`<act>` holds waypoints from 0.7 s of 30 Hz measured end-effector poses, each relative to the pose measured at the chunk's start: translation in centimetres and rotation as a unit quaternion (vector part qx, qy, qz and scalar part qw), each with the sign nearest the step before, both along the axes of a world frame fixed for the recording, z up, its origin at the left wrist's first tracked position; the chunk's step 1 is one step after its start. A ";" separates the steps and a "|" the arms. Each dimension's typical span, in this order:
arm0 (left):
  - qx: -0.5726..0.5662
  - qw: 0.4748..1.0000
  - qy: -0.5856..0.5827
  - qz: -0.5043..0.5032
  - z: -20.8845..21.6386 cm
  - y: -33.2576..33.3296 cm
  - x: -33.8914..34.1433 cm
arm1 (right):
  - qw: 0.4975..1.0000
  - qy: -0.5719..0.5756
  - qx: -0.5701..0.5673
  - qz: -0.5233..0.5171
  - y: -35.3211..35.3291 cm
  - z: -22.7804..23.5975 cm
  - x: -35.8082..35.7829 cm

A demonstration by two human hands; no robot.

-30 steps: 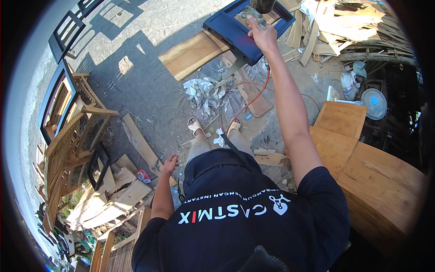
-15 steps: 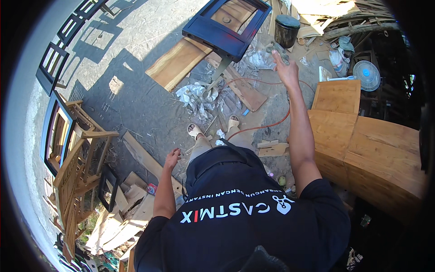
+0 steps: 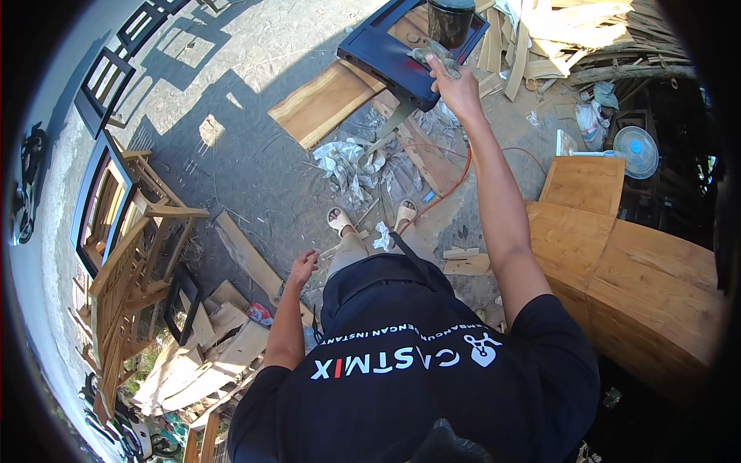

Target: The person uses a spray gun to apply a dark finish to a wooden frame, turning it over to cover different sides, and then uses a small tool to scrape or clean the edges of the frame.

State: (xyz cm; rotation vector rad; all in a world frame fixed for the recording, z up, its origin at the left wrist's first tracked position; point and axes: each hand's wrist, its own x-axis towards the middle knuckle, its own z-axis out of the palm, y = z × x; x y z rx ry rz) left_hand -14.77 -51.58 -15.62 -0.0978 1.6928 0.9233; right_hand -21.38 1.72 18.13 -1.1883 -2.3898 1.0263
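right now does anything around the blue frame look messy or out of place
Yes. Crumpled paper lies strewn on the ground just below the blue frame, and an orange cable snakes loosely past the sandalled feet. Offcut boards lie scattered at odd angles. The right hand rests on the frame's edge; the left hand hangs empty.

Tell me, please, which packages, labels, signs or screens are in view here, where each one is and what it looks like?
Dark can: stands on the blue panel at the top, beyond the right hand; cylindrical, near black.
Small packet: on the ground among wood scraps, below the left hand; red and blue, crumpled.
White printed lettering: across the person's black shirt.
No signs or screens show.
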 end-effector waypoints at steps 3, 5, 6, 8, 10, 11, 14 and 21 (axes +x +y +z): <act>-0.016 1.000 -0.005 0.011 -0.6 -1.9 1.3 | 1.000 0.005 0.004 0.028 0.7 -0.7 -3.7; -0.029 0.999 -0.011 0.020 -0.6 -2.8 1.9 | 0.999 -0.004 0.012 0.038 0.9 -0.8 -5.2; -0.029 0.999 -0.016 0.027 -0.7 -3.4 2.3 | 0.998 0.031 0.010 0.045 0.5 -0.7 -5.7; -0.029 0.999 -0.026 0.037 -0.9 -4.4 2.7 | 0.998 0.048 -0.017 0.042 -0.1 -0.6 -5.6; -0.039 0.998 -0.031 0.037 -0.8 -4.6 2.9 | 0.998 0.041 -0.023 0.036 0.1 -0.6 -4.7; -0.045 0.998 -0.033 0.035 -0.8 -4.6 2.8 | 0.999 0.024 -0.018 0.032 0.3 -0.5 -3.5; -0.051 0.998 -0.040 0.013 -0.8 -4.0 2.2 | 1.000 0.013 -0.023 0.001 0.2 0.0 0.7; -0.030 0.998 -0.007 -0.047 -0.9 -0.8 -1.5 | 0.997 -0.028 -0.025 -0.071 -0.5 1.9 9.9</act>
